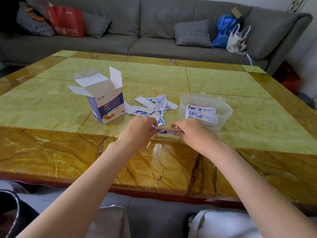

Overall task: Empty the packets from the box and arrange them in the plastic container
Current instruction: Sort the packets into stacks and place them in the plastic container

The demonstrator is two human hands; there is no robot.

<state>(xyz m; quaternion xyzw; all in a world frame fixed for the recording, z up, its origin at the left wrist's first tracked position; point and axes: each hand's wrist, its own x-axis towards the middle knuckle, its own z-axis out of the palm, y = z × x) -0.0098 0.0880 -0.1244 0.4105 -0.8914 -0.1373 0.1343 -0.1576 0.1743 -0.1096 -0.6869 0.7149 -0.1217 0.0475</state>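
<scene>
While both hands meet over the near part of the table, the scene reads as follows.

Left hand: the left hand (pixel 139 129) has its fingers curled round one end of a small stack of packets (pixel 165 130), pinching it from the left.
Right hand: the right hand (pixel 190 133) grips the other end of the same stack, fingers bent over its top edge.
Stack of packets: held edge-up between the two hands, just above the table (pixel 223 79), close to where the green panels meet the amber border.
Box: the box (pixel 107 103) stands upright on the table to the left of the hands, all its top flaps open; its front is blue and white with printed characters.
Loose packets: a scattered pile of loose packets (pixel 154 105) lies flat on the table between the box and the plastic container, some face up with blue print, some showing plain white backs.
Plastic container: the plastic container (pixel 223 107) is clear and rounded, and sits to the right of the pile, just beyond the right hand.
Packets in container: several arranged packets (pixel 200 109) stand on edge in a row inside it, filling its nearer part.
Sofa: a grey sofa (pixel 154 43) runs behind the table, carrying a checked cushion (pixel 193 34), a red bag (pixel 66 21) and a white bag (pixel 235 39).
</scene>
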